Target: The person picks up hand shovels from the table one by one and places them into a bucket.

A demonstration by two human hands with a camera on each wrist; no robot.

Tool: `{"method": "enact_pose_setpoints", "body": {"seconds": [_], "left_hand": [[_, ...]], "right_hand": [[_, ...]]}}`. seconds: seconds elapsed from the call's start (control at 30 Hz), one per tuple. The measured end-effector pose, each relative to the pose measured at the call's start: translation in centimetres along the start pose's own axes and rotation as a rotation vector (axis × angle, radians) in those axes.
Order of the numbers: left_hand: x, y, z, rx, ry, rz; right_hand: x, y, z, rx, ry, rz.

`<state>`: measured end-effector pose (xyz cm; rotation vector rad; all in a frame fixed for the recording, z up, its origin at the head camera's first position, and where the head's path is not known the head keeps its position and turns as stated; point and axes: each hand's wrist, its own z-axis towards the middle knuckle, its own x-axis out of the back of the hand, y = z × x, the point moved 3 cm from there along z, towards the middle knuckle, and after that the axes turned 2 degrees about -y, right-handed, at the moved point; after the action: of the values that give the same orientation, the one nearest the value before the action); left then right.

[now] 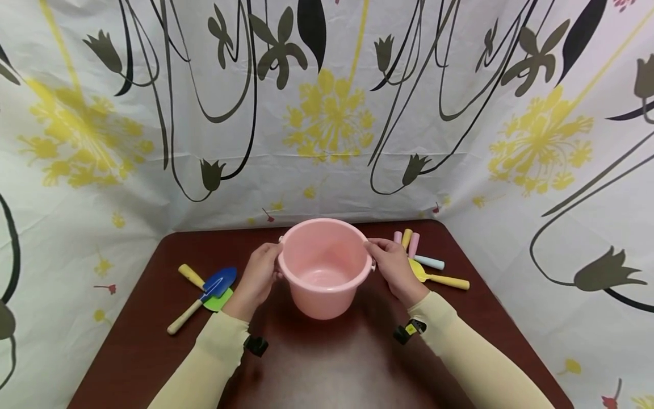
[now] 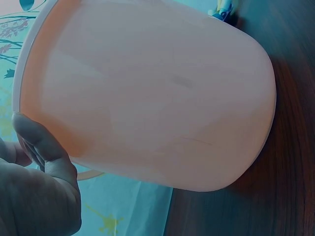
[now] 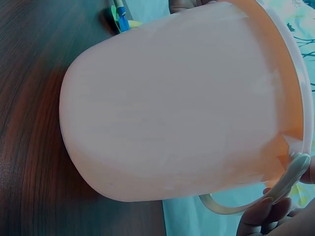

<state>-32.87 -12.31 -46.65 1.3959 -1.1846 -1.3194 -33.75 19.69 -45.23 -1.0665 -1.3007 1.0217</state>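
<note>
A pink bucket (image 1: 323, 301) is over the middle of the table, its open mouth tilted towards me. My left hand (image 1: 259, 272) grips the left side of its rim, and the left wrist view shows that thumb (image 2: 39, 135) against the bucket wall. On the opposite side my right hand (image 1: 393, 270) holds the rim near the handle joint. A pale handle (image 3: 290, 179) hangs behind the bucket, and fingers of the right hand touch it. Whether the base touches the table cannot be told for certain.
On the left of the dark wooden table (image 1: 317, 369) lie a blue toy trowel (image 1: 219, 281) and a green tool (image 1: 218, 301) with a yellow handle. Several toy tools, including a yellow scoop (image 1: 447, 281), lie at the right. A flowered curtain (image 1: 255, 187) surrounds the table.
</note>
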Motion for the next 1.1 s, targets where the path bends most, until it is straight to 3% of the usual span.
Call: {"method": "enact_pose_setpoints", "body": {"seconds": [1.1], "left_hand": [[-0.14,-0.27,0.2,0.006,-0.009,-0.054]], "right_hand": [[-0.05,0.09,0.14,0.057,0.021,-0.013]]}}
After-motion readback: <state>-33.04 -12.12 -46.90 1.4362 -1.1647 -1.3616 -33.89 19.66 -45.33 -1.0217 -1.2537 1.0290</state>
